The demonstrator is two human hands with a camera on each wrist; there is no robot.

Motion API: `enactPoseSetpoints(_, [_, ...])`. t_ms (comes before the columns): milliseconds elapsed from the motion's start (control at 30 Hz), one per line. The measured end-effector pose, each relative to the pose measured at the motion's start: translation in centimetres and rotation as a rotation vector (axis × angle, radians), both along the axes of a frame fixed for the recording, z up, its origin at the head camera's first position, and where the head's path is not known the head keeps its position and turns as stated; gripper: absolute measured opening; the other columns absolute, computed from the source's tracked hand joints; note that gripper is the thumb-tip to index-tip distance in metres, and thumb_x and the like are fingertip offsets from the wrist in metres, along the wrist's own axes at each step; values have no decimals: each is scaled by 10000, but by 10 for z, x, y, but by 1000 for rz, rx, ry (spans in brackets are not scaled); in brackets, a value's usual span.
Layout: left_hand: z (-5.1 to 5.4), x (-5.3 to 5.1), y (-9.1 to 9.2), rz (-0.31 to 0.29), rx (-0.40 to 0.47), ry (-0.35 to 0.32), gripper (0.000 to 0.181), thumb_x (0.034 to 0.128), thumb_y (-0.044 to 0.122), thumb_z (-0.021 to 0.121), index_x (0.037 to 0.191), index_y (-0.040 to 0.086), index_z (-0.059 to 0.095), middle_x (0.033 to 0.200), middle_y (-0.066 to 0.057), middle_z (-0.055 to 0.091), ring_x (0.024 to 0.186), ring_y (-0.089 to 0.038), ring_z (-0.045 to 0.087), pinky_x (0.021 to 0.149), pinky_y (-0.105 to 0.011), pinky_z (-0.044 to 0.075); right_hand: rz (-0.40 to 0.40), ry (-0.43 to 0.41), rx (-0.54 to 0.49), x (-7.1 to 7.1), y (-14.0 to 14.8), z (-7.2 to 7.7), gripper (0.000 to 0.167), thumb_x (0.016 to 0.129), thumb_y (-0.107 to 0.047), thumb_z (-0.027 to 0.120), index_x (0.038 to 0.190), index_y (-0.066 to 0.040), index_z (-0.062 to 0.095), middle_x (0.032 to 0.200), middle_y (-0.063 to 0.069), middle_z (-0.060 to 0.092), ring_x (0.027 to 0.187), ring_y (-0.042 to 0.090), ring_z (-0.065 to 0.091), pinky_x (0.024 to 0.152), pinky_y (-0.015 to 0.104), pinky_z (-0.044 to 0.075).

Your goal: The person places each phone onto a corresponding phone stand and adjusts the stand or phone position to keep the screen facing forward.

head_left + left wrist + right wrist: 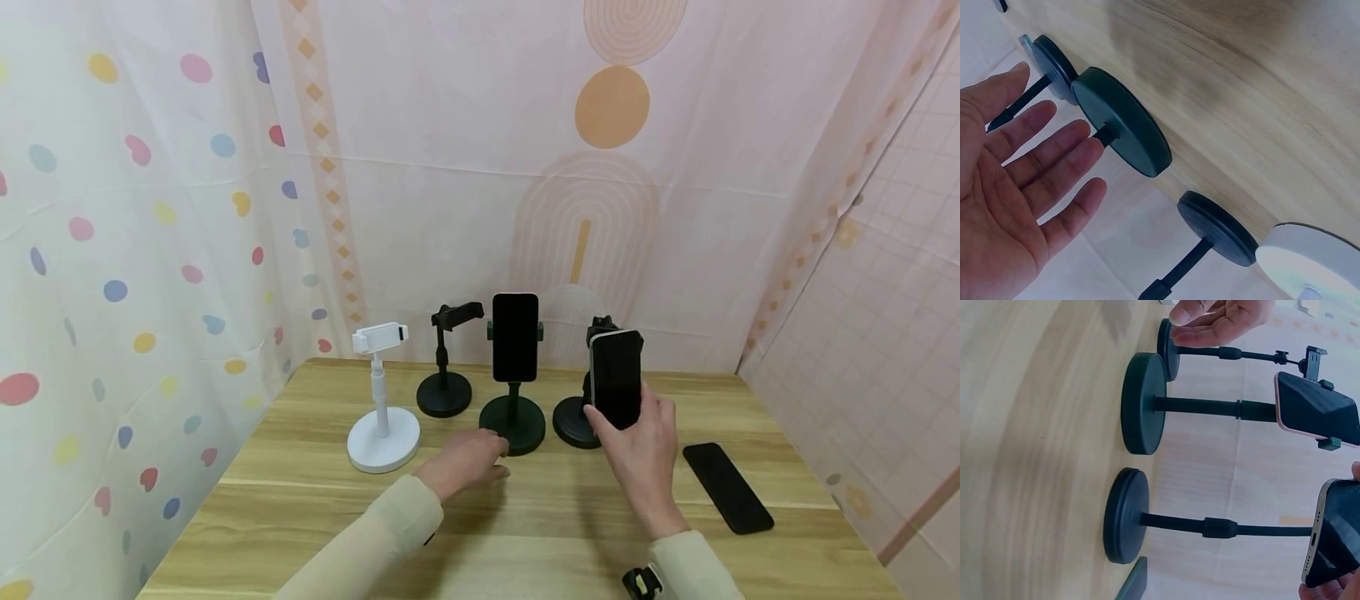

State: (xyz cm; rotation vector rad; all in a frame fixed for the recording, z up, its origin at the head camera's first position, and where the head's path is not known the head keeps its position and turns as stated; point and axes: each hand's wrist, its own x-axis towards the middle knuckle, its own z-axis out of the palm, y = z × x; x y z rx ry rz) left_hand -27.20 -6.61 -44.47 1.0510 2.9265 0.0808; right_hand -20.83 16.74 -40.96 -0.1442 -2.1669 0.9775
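My right hand (647, 450) grips a phone (617, 375) with a dark screen, thumb on one side and fingers on the other. The phone is held upright before the head of a black phone stand (576, 423), hiding part of its pole and clamp. My left hand (463, 462) is low over the table, fingers extended and holding nothing, in front of a dark green phone stand (1124, 122). Whether it touches that base I cannot tell. A second phone (515, 337) sits upright in the green stand's clamp.
A third phone (727, 487) lies flat on the wooden table (555, 533) at the right. Left of the green stand are another black phone stand (444, 394) and a white phone stand (383, 440), both with no phone in them. Patterned curtains (450, 108) hang behind.
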Motion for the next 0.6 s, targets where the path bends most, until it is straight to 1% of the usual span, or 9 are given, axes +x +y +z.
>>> enactPoseSetpoints(100, [3,0,2,-18,15,19,235,909,322,738,1039,126,727,884,32,645,787,-121,599,691,-303,513,6,-2,-5,-3,0,5,760,766,-370,865,1357,-12,549,1056,160,501,902,273,455,705,408,393])
enactPoseSetpoints(233, [8,0,6,-40,42,40,192,917,323,730,985,143,721,831,52,617,721,-97,553,658,-281,487,4,-9,-6,-7,-1,12,779,765,-361,869,1368,2,536,1035,174,496,890,284,453,677,408,393])
enactPoseSetpoints(333, [13,-2,10,-67,65,73,169,924,318,722,955,152,710,822,55,611,722,-95,557,663,-278,484,4,-20,-13,-9,-1,15,810,776,-391,855,1390,14,515,1050,188,494,907,301,460,691,427,397])
enactPoseSetpoints(467, [20,-4,17,-110,96,146,171,938,319,706,1000,159,713,904,35,656,817,-121,626,728,-295,518,15,-21,-35,-12,0,18,802,787,-420,839,1398,-9,519,1082,184,500,943,304,471,723,442,400])
enactPoseSetpoints(600, [32,-6,28,-130,136,226,215,955,322,685,1079,148,711,985,12,681,856,-133,655,749,-304,536,24,-11,-57,-15,0,21,766,781,-410,846,1371,-27,544,1119,177,507,983,309,487,757,458,407])
